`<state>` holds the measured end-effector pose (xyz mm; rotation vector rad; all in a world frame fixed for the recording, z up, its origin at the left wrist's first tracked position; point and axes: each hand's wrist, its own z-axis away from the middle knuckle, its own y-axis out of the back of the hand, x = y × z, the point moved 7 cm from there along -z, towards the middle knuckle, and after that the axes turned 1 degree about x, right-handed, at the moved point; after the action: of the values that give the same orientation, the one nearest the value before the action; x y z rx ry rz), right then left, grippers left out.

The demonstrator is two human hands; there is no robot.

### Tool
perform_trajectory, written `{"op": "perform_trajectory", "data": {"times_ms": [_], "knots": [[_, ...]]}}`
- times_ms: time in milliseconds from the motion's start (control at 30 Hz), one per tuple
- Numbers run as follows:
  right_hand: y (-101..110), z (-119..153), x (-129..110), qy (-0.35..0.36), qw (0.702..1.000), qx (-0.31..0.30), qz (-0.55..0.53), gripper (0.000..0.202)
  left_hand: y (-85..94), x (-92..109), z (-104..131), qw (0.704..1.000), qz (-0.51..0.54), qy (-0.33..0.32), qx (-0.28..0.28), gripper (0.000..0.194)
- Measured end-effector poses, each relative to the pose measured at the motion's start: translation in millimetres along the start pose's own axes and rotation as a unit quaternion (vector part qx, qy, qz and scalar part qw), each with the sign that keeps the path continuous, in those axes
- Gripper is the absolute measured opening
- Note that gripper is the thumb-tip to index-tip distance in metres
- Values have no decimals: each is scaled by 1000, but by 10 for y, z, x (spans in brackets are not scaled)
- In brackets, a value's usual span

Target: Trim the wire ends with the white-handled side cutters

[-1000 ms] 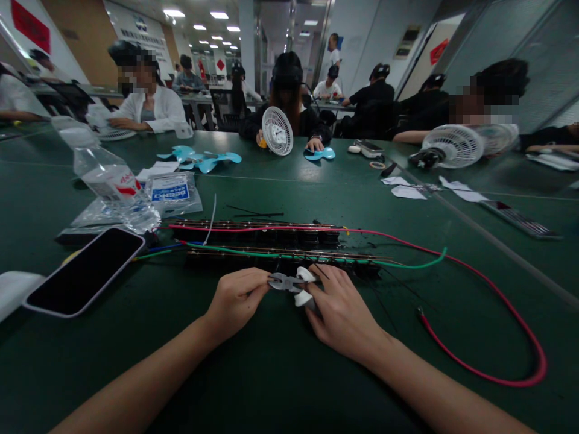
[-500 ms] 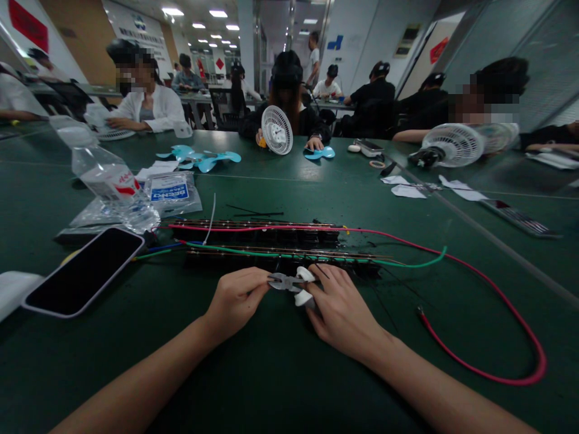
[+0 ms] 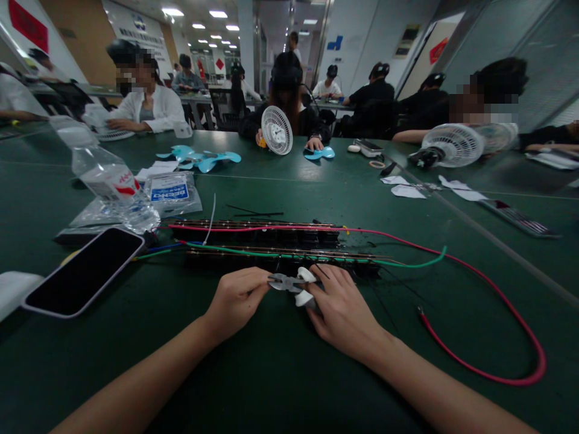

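Observation:
My right hand (image 3: 338, 301) is closed around the pale-gripped handles of a pair of diagonal cutters (image 3: 286, 281), whose metal jaws point left. At the tip of those jaws my left hand (image 3: 240, 298) is pinched; anything between its fingers is too small or hidden to name. Just beyond both hands lie two long black terminal strips (image 3: 280, 259) with bare copper-coloured wires along them. A green wire (image 3: 316, 254) runs over the nearer strip and a thin red wire (image 3: 253, 228) over the farther one. A pale cable tie (image 3: 210, 218) sticks up from the strips.
On the left are a phone (image 3: 85, 274), a plastic bottle (image 3: 106, 175) and a clear bag with a blue label (image 3: 169, 190). A thick red cable (image 3: 502, 280) loops on the right. Across the table (image 3: 280, 374), people handle white fans (image 3: 277, 131) near blue blades (image 3: 212, 160).
My hands and the cutters stay almost still. In the background, a standing person has moved left behind the seated person opposite.

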<state>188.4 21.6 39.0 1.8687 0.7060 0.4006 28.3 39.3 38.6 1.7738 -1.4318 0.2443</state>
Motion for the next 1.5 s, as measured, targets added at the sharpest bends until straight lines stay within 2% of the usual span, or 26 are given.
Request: {"op": "perform_trajectory", "data": {"times_ms": [467,1067,1500], "knots": [[-35,14,13,9,1000,-4,13,20,-6,-47,5,999,13,19,-23,18],[-37,16,20,16,1000,16,13,11,-24,-86,5,998,23,45,-27,15],[-68,23,31,10,1000,-7,2,9,-45,-122,10,996,38,63,-40,15]]}}
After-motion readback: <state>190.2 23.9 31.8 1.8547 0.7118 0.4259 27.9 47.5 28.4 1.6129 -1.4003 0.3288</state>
